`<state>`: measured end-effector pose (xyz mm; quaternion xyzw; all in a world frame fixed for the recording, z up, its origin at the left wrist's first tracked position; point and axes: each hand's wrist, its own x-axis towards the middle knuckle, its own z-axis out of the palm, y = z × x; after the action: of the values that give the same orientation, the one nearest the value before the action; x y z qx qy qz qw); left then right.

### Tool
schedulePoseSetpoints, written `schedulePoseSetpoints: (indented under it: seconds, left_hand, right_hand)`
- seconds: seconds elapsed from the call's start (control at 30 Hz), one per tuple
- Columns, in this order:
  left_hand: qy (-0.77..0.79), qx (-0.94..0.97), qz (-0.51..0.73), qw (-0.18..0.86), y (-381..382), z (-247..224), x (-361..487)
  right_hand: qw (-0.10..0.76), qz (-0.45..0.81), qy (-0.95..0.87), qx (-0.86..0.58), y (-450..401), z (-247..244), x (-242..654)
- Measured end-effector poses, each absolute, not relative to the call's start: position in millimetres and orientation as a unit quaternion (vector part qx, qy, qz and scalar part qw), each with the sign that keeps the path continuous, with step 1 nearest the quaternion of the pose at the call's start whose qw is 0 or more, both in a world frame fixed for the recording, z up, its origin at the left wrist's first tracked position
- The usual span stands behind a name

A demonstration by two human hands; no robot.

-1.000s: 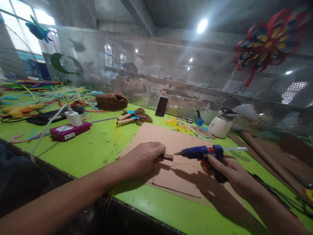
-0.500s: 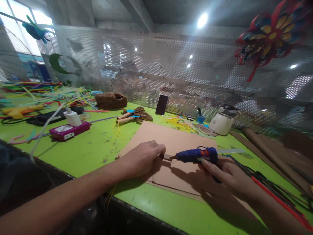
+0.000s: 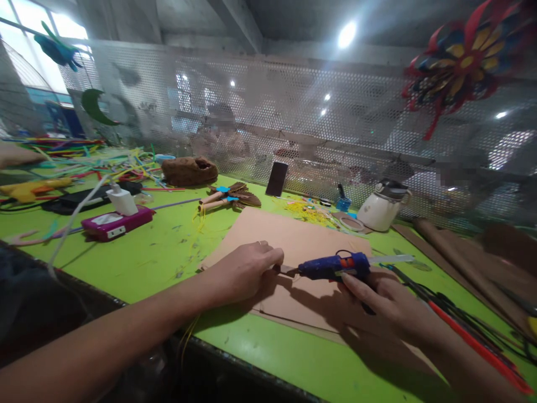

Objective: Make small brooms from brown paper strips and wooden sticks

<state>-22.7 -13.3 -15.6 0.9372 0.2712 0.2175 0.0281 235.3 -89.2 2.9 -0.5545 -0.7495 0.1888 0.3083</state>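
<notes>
Glue gun [image 3: 331,267], blue, in the right hand [image 3: 390,296] of a person seated or standing at a lime-green bench [image 3: 155,268]; it is just above a tan sheet [image 3: 268,229] lying flat on that bench. The right-hand fingers wrap the handle, with the thumb along its near side; whether the trigger is pressed cannot be told. The left hand [image 3: 245,271] rests low over the sheet, its fingers [image 3: 274,256] pinched on a short brown strip [image 3: 287,272]. The nozzle [image 3: 295,272] meets the strip's free end or sits just beside it; the view does not settle which. With the hot tip so near the pinching fingers, a small slip of either hand could burn them. Too hard a squeeze might let glue run off the narrow strip onto the sheet, and a nudge from the tip might twist the strip in its light pinch. The gun's long axis runs nearly level across the view, nozzle toward the person's left and tipped slightly down, a pale glue stick [image 3: 392,259] jutting from its rear to the right. The strip lies roughly along the same line, its free end pointing right.
</notes>
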Motion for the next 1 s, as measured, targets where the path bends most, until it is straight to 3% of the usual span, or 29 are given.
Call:
schedulePoseSetpoints:
  seconds: [1.0]
  left_hand:
    - [0.285, 0.935, 0.198, 0.067, -20.0, -3.9, -24.4]
  right_hand:
    - [0.321, 0.194, -0.747, -0.549, -89.7, 4.5, 237.4]
